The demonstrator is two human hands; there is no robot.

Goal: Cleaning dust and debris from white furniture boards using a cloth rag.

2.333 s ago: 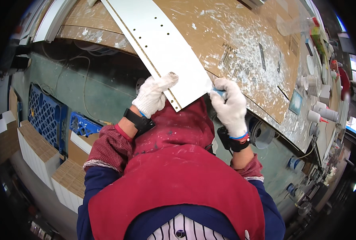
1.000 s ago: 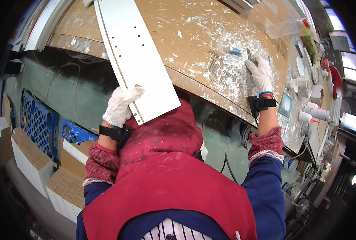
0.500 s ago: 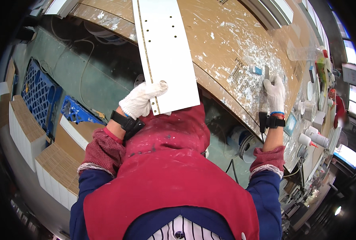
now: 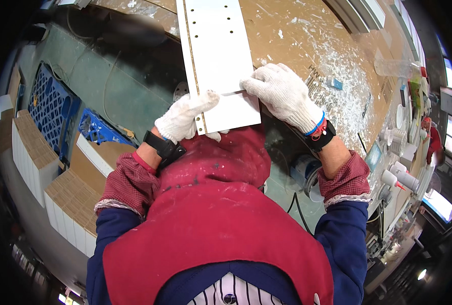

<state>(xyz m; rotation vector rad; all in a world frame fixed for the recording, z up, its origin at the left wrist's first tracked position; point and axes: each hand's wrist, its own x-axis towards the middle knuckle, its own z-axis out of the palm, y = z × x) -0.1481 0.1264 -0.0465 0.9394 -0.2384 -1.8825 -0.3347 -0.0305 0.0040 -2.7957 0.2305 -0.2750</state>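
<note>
Presently the left hand [image 4: 185, 119] grips the near edge of a white drilled panel [image 4: 218, 61], while the right hand [image 4: 282, 94] pinches a thin blade-like tool [image 4: 232, 93] flat against its face; the work looks mid-way, the panel face clean but not set aside. Beyond lie a chip-strewn particleboard bench [image 4: 307, 35], blue crates [image 4: 51, 109] and stacked white panels [image 4: 30, 162] on the floor.
</note>
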